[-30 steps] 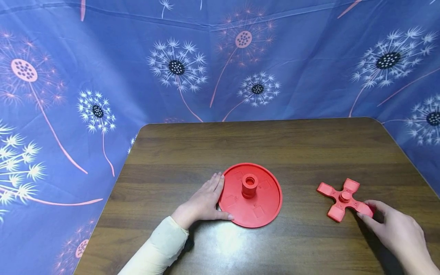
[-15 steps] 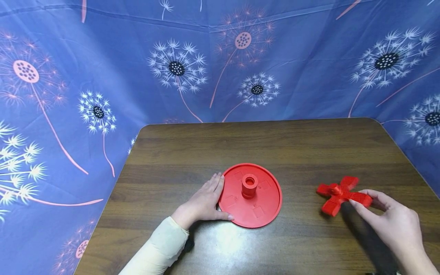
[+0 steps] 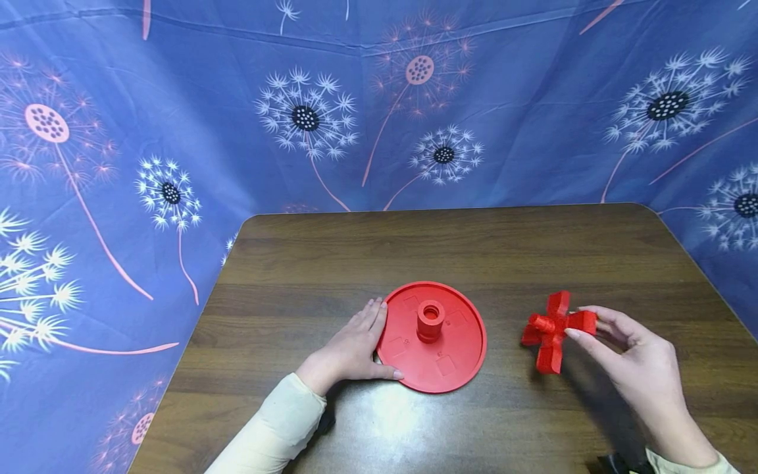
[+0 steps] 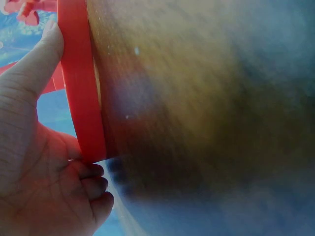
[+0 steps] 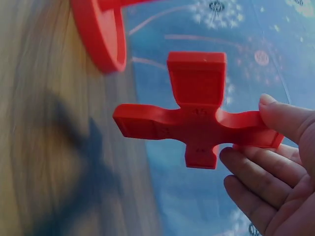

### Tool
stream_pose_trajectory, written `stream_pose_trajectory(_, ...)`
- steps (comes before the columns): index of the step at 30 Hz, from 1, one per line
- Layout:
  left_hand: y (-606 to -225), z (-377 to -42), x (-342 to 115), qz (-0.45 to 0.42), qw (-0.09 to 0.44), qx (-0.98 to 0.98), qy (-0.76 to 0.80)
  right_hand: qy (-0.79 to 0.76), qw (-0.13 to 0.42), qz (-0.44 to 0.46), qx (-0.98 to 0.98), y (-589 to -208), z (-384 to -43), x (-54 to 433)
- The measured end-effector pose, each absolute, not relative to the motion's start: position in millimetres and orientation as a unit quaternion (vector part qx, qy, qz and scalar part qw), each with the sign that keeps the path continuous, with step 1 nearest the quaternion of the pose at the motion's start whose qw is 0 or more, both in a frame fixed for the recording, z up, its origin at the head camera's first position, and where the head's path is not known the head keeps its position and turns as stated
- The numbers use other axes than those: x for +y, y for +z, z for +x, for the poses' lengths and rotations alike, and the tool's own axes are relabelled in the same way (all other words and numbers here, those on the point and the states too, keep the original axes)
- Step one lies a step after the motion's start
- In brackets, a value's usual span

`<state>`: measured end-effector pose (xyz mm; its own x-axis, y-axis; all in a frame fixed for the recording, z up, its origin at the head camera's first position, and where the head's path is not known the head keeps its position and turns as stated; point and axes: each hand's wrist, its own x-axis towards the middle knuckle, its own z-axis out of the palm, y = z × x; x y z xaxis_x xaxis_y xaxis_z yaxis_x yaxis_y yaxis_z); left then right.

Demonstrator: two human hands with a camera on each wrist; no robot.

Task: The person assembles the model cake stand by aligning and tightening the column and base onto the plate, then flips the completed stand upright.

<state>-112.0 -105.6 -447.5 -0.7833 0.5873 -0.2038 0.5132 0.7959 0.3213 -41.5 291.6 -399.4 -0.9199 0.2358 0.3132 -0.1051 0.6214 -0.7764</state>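
A round red disc (image 3: 458,355) with a raised rim lies on the table, a hollow hub (image 3: 429,326) standing up from its middle. My left hand (image 3: 351,345) holds its left edge, with fingers along the rim and thumb at the near side; the left wrist view shows the rim (image 4: 81,88) between thumb and fingers. To the right, my right hand (image 3: 642,362) pinches one arm of a red four-armed cross piece (image 3: 552,329). The cross is lifted and tilted, its central peg (image 3: 540,322) pointing left towards the disc. In the right wrist view its flat underside (image 5: 197,120) shows.
The dark wood-grain table (image 3: 355,257) has rounded far corners. A blue cloth (image 3: 225,79) printed with dandelions hangs behind it and along both sides. A bright glare spot (image 3: 393,411) lies on the tabletop in front of the disc.
My right hand has lifted the cross off the table, tipped it so the peg turns left, and carried it left towards the disc. The left hand and disc have stayed put.
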Motion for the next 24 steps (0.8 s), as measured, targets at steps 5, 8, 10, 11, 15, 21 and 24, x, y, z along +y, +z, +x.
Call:
stream_pose_trajectory(5,-447.5,-112.4,-105.9,0.292,0.149,0.936,0.127,0.455,0.202,0.000,-0.867,-394.1,-53.0,266.4)
stream_pose_trajectory(8,-448.0,-112.4,-105.8,0.292,0.147,0.936,0.126,0.464,0.201,0.028,-0.862,-391.1,-58.8,250.6)
stream_pose_trajectory(10,-447.3,-112.1,-105.7,0.291,0.150,0.936,0.128,0.468,0.198,0.048,-0.860,-388.8,-62.3,240.3)
stream_pose_trajectory(11,-446.8,-111.8,-105.7,0.290,0.152,0.936,0.128,0.468,0.197,0.057,-0.860,-387.7,-64.0,235.2)
stream_pose_trajectory(15,-445.6,-112.1,-105.6,0.285,0.158,0.937,0.128,0.460,0.206,0.102,-0.858,-383.6,-72.4,216.7)
stream_pose_trajectory(21,-446.7,-113.6,-105.8,0.285,0.158,0.938,0.121,0.437,0.248,0.170,-0.847,-380.9,-85.0,193.3)
stream_pose_trajectory(24,-447.1,-113.6,-106.3,0.287,0.155,0.938,0.118,0.417,0.269,0.200,-0.845,-380.4,-90.1,183.6)
